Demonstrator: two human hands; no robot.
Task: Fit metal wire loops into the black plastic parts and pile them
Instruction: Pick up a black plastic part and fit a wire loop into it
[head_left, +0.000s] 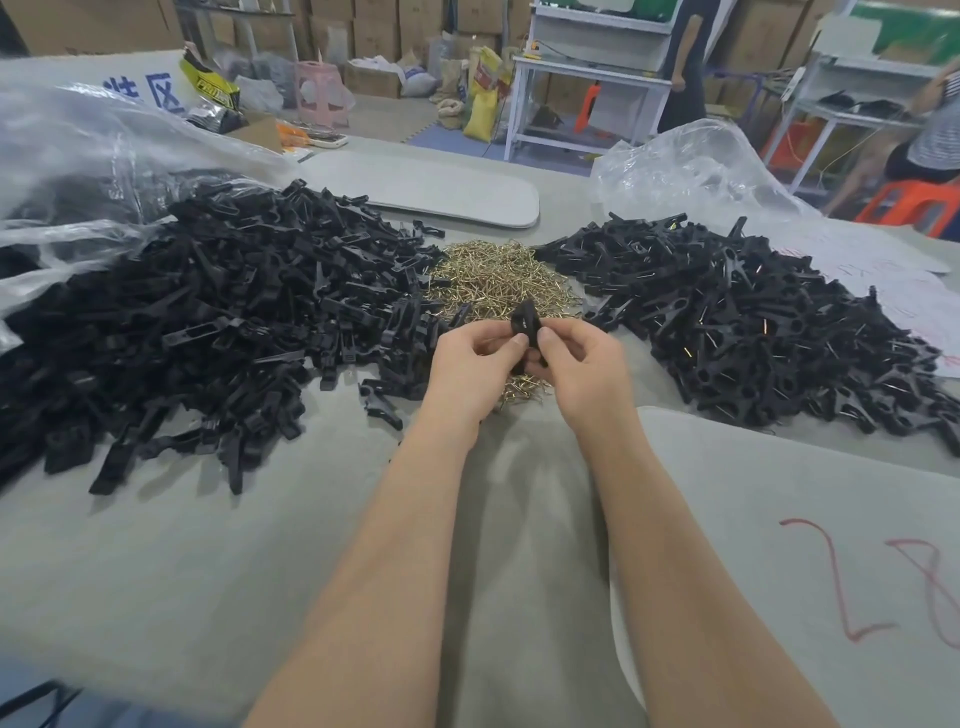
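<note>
left hand (475, 358): pinches black part (525, 326) | right hand (582, 364): pinches same part | wire heap (498, 283) behind | black piles left (208, 312), right (753, 317)

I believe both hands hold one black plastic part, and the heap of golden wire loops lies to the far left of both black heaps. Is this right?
Not fully. The head view shows the heap of golden wire loops in the middle, between the left black heap and the right black heap. The rest holds: the left hand and right hand hold one black plastic part.
</note>
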